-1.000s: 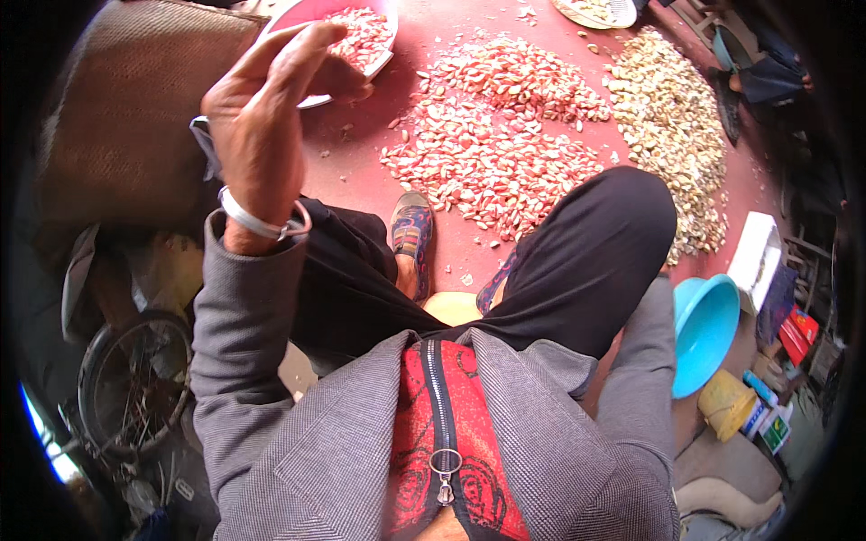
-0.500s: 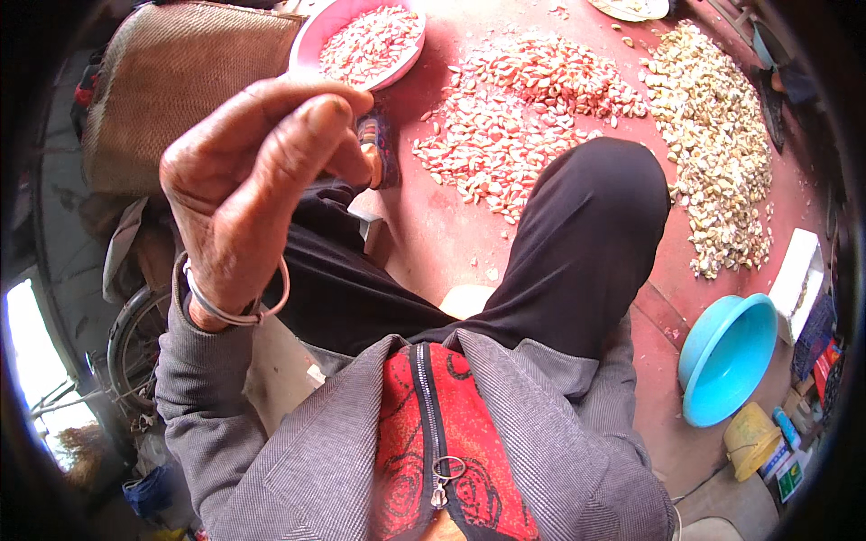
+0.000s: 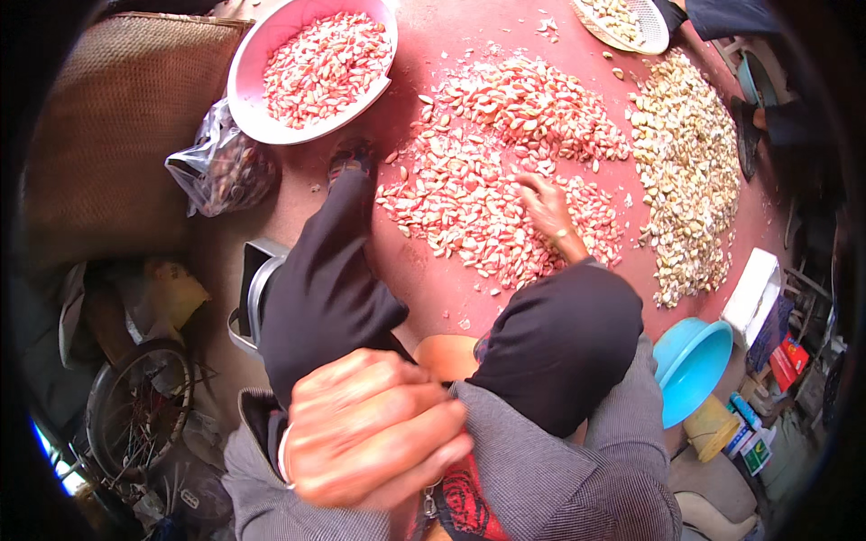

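Note:
My left hand (image 3: 374, 431) is close in front of my chest, its fingers curled in and slightly blurred. Whatever its palm may hold is hidden. Farther out, past my right knee, my right hand (image 3: 547, 209) reaches down onto a spread heap of small pale, reddish elongated pieces (image 3: 460, 212), shaped like cloves or nuts. Its fingers are bent together among the pieces, and I cannot make out what is between the fingertips. Similar pieces fill part of a pink-white basin (image 3: 266, 128) at the far left.
To the right lies a long heap of yellowish pieces (image 3: 686, 171), with a pale strainer basket (image 3: 666, 27) beyond it. A turquoise basin (image 3: 699, 361), white box (image 3: 753, 293) and yellow bucket (image 3: 711, 426) stand nearer. A filled plastic bag (image 3: 230, 171) and bicycle wheel (image 3: 140, 406) are left.
My left hand has come down from over my left knee to my chest, its fingers now curled. My right hand has come into sight on the reddish heap. The view has tilted outward.

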The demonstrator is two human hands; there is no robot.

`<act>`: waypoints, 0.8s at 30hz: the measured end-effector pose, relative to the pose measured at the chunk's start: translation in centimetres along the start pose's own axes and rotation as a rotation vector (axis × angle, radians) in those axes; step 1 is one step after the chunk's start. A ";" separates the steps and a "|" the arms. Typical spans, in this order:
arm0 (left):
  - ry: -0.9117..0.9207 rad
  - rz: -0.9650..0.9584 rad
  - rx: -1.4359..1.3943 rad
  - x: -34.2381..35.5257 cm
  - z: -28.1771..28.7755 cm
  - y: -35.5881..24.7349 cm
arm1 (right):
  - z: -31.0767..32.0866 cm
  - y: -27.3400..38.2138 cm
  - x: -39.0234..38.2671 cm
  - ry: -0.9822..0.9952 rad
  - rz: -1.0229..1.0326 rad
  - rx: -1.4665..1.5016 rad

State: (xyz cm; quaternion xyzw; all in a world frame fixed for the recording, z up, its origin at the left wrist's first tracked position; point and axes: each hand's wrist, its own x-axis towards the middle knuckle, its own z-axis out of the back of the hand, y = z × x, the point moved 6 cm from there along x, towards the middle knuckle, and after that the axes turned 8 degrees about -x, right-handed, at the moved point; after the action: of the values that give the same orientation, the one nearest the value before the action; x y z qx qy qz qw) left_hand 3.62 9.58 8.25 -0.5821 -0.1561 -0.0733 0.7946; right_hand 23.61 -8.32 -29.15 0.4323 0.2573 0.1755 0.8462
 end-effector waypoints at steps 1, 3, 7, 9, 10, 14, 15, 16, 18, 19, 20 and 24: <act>-0.146 0.045 -0.096 0.3 0.9 0.5 | -0.9 2.8 1.9 0.007 0.281 -0.165; -0.257 0.027 -0.313 1.0 1.4 1.0 | -4.1 6.0 5.7 0.040 0.552 -0.413; -0.020 0.169 -0.331 1.7 0.0 1.6 | -9.4 8.3 12.3 -0.103 0.631 -0.810; 0.088 0.253 -0.160 1.2 -0.5 1.8 | -10.6 7.9 12.3 -0.154 0.620 -0.870; 0.090 0.292 -0.106 0.9 -0.3 2.0 | -11.2 7.4 12.3 -0.133 0.563 -0.926; -0.024 0.369 0.113 -0.4 1.2 2.6 | -11.4 6.2 6.8 -0.061 0.530 -0.656; -0.084 0.364 0.154 -0.7 1.7 2.7 | -11.3 6.1 5.6 -0.026 0.530 -0.570; -0.108 0.338 0.175 -0.9 2.1 2.7 | -10.9 6.0 4.7 -0.018 0.521 -0.503; -0.156 0.317 0.242 -1.5 3.0 3.0 | -10.0 5.9 4.4 -0.016 0.500 -0.433; -0.186 0.348 0.276 -1.8 3.3 3.0 | -9.4 5.8 4.6 -0.029 0.498 -0.423; -0.208 0.366 0.297 -2.1 3.6 3.2 | -8.9 6.0 4.9 -0.056 0.513 -0.402; -0.206 0.350 0.225 -1.9 2.5 3.1 | -8.5 6.2 7.8 -0.106 0.519 -0.505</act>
State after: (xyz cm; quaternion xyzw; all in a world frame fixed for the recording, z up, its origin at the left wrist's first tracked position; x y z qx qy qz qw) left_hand 2.36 12.81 5.55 -0.5123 -0.1401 0.1433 0.8351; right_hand 24.43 4.70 -30.43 0.2692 0.0433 0.4195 0.8658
